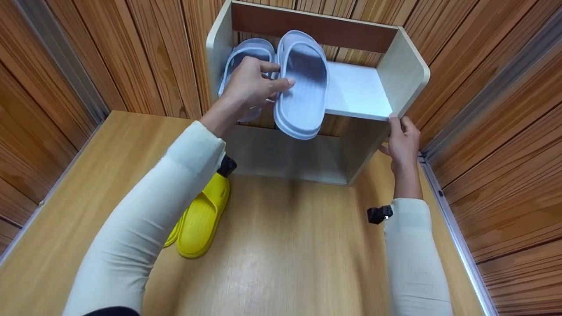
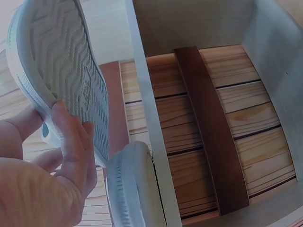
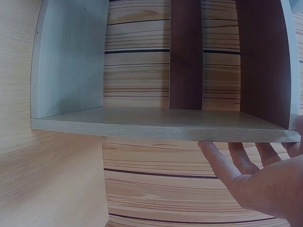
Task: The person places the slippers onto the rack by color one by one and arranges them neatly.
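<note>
My left hand (image 1: 252, 83) pinches a pale blue-grey slipper (image 1: 305, 87) by its side, thumb at the inside edge and fingers underneath. In the left wrist view its patterned sole (image 2: 61, 52) faces the camera. Its mate, another pale slipper (image 1: 257, 44), stands on the left of the upper shelf (image 1: 358, 90), partly hidden by that hand. At the right side of the small shoe rack (image 1: 404, 72), my right hand (image 1: 404, 140) holds the front corner. The right wrist view has several fingertips (image 3: 206, 146) against the outer face of the side panel.
Yellow slippers (image 1: 204, 215) lie on the wooden floor (image 1: 281, 254) at the left, partly behind the left sleeve. Under the upper shelf is the rack's lower board (image 1: 285, 160). Wood-panelled walls (image 1: 505, 145) close in on the back and both sides.
</note>
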Tool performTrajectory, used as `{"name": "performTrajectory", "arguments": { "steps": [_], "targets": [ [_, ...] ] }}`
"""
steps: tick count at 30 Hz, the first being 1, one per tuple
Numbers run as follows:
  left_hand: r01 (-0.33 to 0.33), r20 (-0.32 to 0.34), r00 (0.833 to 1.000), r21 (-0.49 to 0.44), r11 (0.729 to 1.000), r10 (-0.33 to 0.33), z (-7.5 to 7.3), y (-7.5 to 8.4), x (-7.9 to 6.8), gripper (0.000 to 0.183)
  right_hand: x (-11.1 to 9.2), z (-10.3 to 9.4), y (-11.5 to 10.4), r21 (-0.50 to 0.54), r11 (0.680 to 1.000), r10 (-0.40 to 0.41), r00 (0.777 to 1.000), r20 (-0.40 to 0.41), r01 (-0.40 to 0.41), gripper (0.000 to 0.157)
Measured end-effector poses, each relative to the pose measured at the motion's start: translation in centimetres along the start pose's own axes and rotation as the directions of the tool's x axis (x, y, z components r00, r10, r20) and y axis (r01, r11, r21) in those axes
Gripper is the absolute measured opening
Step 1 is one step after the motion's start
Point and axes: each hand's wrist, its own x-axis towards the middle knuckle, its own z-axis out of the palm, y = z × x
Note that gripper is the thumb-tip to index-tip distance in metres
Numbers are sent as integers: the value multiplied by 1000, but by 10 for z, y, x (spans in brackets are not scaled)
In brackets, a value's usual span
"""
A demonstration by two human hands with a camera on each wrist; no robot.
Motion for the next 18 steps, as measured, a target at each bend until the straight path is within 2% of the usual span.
{"name": "performTrajectory", "arguments": {
  "steps": [8, 13, 18],
  "targets": [
    [64, -3, 998, 19, 998, -64, 3, 2, 18, 60, 1, 1, 1, 7, 1000, 9, 1000, 5, -9, 33],
    [60, 6, 998, 25, 998, -60, 5, 1, 25, 54, 1, 0, 1, 20, 1000, 15, 1000, 1, -16, 34],
    [55, -11, 998, 82, 995, -54, 7, 2, 27, 48, 0, -2, 1, 31, 999, 15, 1000, 13, -15, 29]
  ]
}}
